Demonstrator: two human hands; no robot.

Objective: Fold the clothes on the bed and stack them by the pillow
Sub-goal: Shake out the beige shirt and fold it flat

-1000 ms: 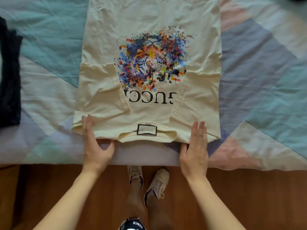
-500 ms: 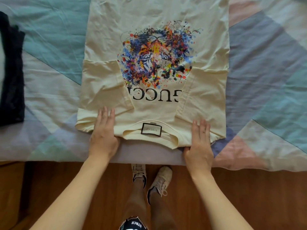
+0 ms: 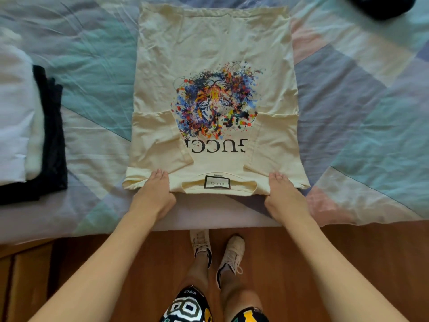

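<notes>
Looking down from the head view: cream T-shirt (image 3: 216, 54) lies flat on the quilted bed (image 3: 371, 101), sleeves folded inward, collar at the near edge. Left hand (image 3: 153, 196) and right hand (image 3: 284, 196) each pinch a shoulder, thumbs tucked underneath, likely positioned to lift the collar end toward the hem. Folded stack (image 3: 30, 126) sits well left.

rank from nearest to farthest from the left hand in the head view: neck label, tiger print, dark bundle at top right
1. neck label, just right of the left hand.
2. tiger print, up the shirt's middle.
3. dark bundle, far top-right corner.
</notes>
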